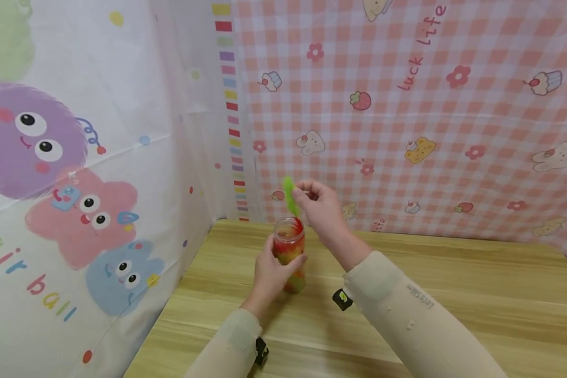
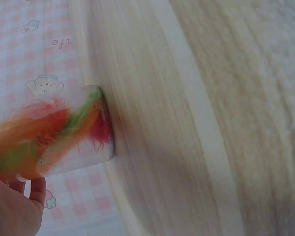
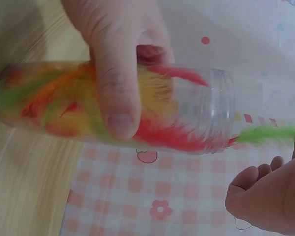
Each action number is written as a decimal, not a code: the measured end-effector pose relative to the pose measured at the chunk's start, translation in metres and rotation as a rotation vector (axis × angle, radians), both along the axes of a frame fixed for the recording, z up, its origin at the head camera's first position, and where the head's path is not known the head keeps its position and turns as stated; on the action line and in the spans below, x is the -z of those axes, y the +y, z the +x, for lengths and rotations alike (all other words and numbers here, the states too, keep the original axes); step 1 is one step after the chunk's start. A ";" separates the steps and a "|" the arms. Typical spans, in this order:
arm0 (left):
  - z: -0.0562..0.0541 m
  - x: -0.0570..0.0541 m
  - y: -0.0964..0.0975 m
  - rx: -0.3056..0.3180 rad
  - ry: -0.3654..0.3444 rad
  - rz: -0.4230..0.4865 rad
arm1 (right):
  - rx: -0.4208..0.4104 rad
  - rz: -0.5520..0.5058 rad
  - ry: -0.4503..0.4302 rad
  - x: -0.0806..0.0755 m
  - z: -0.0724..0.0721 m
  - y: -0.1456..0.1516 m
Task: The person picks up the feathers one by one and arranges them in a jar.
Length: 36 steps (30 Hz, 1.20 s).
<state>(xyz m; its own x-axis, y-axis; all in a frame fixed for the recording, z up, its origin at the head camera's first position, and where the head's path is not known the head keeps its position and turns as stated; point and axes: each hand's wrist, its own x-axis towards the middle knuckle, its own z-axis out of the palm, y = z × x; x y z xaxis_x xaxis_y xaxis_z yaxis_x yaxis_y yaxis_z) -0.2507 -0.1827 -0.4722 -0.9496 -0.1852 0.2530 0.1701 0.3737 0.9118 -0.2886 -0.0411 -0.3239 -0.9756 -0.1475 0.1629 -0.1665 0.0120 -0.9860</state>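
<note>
A clear plastic jar [image 1: 289,247] with a threaded, uncovered mouth stands upright on the wooden table. Red, orange, yellow and green feathers [image 3: 54,98] fill much of it, seen through its wall in both wrist views. My left hand [image 1: 273,270] grips the jar round its middle, thumb across the near side. Above the mouth, my right hand [image 1: 318,207] pinches a bright green feather [image 1: 290,195] between thumb and fingers. The feather's lower end is right at the rim, close to a red feather [image 3: 172,135] inside the jar near its mouth.
The wooden table [image 1: 430,299] reaches out to the right and toward me. Behind it hangs a pink checked cloth [image 1: 406,126], and a white cloth with cartoon figures [image 1: 170,157] hangs along the left. Dark strap ends [image 1: 343,299] stick out at the sleeves.
</note>
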 end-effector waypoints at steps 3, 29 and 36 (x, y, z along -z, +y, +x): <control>0.000 0.000 -0.001 -0.003 -0.008 -0.002 | -0.028 -0.036 -0.025 -0.003 0.000 0.000; -0.002 -0.001 -0.002 -0.001 0.035 -0.014 | -0.147 0.806 0.497 0.010 0.010 0.029; 0.001 0.001 -0.004 0.039 0.038 -0.006 | -0.231 1.188 0.661 0.019 0.013 0.019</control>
